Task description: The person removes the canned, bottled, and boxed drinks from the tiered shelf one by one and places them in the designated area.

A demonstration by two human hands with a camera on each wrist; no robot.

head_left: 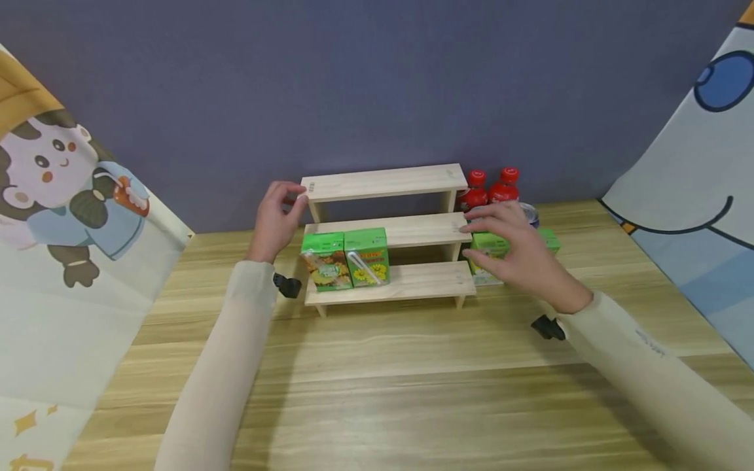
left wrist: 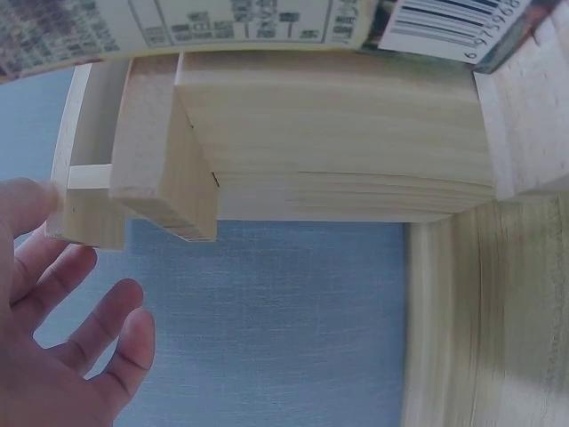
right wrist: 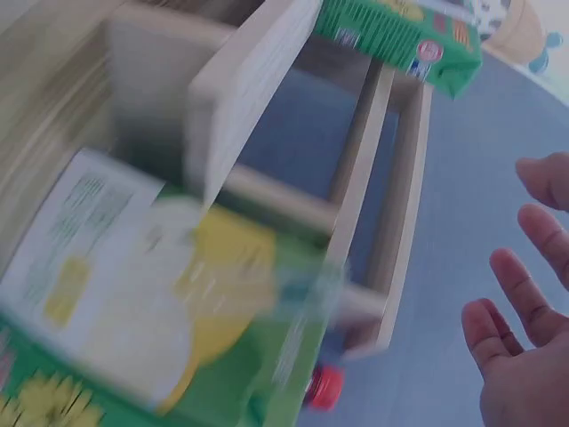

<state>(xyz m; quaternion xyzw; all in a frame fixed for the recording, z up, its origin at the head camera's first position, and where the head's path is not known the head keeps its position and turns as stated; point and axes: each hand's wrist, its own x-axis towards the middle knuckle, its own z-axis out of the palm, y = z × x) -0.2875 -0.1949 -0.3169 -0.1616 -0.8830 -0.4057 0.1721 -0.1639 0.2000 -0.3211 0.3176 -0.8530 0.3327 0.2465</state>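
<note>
A three-tier wooden shelf (head_left: 427, 281) stands against the back wall. On the left of its lowest step, two green drink cartons sit side by side: a brown-patterned one (head_left: 332, 275) and a yellow-flowered one (head_left: 377, 268). My left hand (head_left: 277, 222) is at the left end of the top step; in the left wrist view a fingertip (left wrist: 40, 200) meets the shelf's end, the other fingers loosely bent. Beside the right end of the middle step, my right hand (head_left: 521, 255) hovers with fingers spread, holding nothing. Below it is another green carton (head_left: 489, 245), blurred in the right wrist view.
Two red-capped bottles (head_left: 504, 190) stand behind the right hand, right of the shelf. A can (head_left: 531, 214) and one more green carton (head_left: 550, 241) are partly hidden by that hand. A dark wall (head_left: 377, 85) rises behind the wood-grain table (head_left: 389, 392).
</note>
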